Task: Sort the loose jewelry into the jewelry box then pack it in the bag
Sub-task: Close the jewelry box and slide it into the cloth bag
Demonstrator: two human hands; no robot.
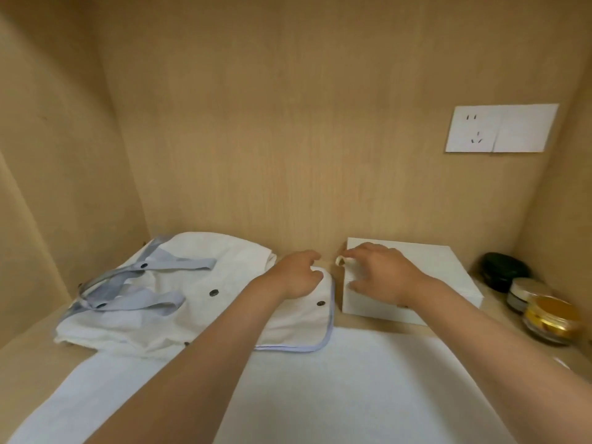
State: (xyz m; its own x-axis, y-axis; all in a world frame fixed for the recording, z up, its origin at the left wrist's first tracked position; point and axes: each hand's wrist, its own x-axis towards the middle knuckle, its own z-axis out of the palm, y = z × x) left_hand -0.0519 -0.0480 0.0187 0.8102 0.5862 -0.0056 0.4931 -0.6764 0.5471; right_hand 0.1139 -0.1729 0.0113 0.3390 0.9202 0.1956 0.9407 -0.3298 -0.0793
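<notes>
The white bag [198, 293] lies flat on the left of the wooden worktop [378, 326]. Its grey-blue straps [141, 283] are folded across its left half, and dark press studs dot its front. Its near right corner overlaps a white cloth [336, 389] spread over the front of the worktop.

The left hand [296, 275] rests on the bag's far right corner. Its fingers [312, 256] are curled round the edge of the fabric and grip it.

Just beside the bag, with a narrow gap between them, the white jewelry box [448, 277] stands closed near the back wall. The right hand [382, 274] lies over the box's left end. Its fingers [358, 251] bend across the lid and the thumb comes down the near side, so the hand has hold of the box.

A small cream thing [340, 260] sits at the tip of the forefinger, at the box's far left corner. I cannot tell what it is or whether it is pinched. No loose jewelry shows on the cloth.

To the right of the box three round jars stand in a row:
- a black jar [503, 270] farthest back;
- a silver-lidded jar [525, 294] in the middle;
- a gold-lidded jar [552, 318] nearest.

A white wall socket [501, 128] sits high on the back wall at the right.
</notes>
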